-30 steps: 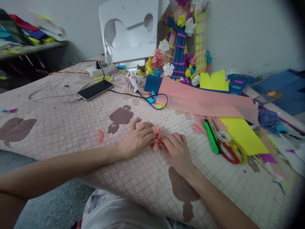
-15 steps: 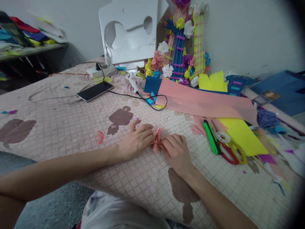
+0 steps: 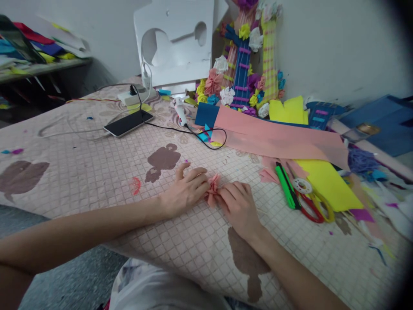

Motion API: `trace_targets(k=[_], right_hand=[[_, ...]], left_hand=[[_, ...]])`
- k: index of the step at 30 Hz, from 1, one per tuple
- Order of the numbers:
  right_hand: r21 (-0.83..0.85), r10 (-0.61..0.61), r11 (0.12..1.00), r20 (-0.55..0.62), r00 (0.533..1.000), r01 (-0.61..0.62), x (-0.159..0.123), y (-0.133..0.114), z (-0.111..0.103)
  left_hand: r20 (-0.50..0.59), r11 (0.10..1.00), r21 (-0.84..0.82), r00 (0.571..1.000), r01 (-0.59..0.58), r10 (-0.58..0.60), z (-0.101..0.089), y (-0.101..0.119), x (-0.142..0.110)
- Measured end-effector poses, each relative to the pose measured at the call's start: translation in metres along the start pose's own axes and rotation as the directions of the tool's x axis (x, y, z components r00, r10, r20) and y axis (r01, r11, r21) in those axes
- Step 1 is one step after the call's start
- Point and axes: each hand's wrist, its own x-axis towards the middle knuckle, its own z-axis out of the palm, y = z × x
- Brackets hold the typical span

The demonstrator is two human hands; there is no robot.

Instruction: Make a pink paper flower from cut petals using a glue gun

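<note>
A small pink folded paper flower lies on the quilted pink cover, pinched from both sides. My left hand grips its left side with curled fingers. From the right, my right hand closes its fingertips on the same piece. Both forearms rest low over the cover.
A green utility knife, a tape roll and red-and-yellow scissors lie right of my hands. Pink and yellow paper sheets, a glue gun, a phone on a cable and flower-covered paper guitars sit farther back.
Both hands stay on the pink paper flower, with only small finger shifts. Nothing else has moved.
</note>
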Motion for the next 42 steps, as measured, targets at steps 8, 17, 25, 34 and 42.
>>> trace_targets(k=[8, 17, 25, 34, 42], right_hand=[[-0.015, -0.019, 1.0, 0.021, 1.0, 0.019, -0.0011, -0.0015, 0.005], [0.046, 0.027, 0.999, 0.002, 1.0, -0.027, -0.0019, -0.0009, 0.0041], [0.01, -0.029, 1.0, 0.045, 0.999, 0.029, 0.0015, -0.0022, 0.0048], [0.071, 0.041, 0.997, 0.032, 0.999, -0.043, -0.0015, -0.0004, 0.0022], [0.084, 0.044, 0.995, 0.018, 0.999, -0.045, -0.0004, -0.0011, 0.0032]], left_hand=[[0.072, 0.994, 0.039, 0.993, -0.098, 0.095, 0.0005, -0.0016, -0.0007], [0.005, 0.998, -0.056, 1.0, 0.021, -0.021, -0.0016, 0.0001, -0.0009], [0.068, 0.997, -0.071, 0.998, -0.006, 0.01, -0.0024, 0.0004, -0.0001], [0.005, 0.993, -0.112, 0.999, 0.033, -0.033, -0.0032, -0.003, -0.0029], [-0.005, 0.991, -0.136, 1.0, 0.013, -0.014, -0.0014, -0.0029, -0.0032]])
